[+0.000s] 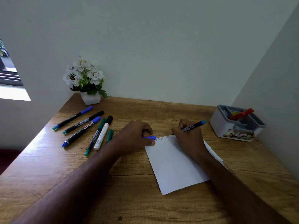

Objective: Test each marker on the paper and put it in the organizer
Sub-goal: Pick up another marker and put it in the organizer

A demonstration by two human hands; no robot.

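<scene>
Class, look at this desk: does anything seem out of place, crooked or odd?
Nothing is damaged or spilled. The paper lies askew to the desk edge, and the untested markers are scattered at loose angles. The red marker sits slanted in the organizer.

Single head-worn wide-angle view, looking forward and down from above the near edge of a wooden desk [161,113]. It faces a corner of pale walls [161,46], close over both forearms, with the desk's far edge in mid frame. Straight lines bow toward the borders.
</scene>
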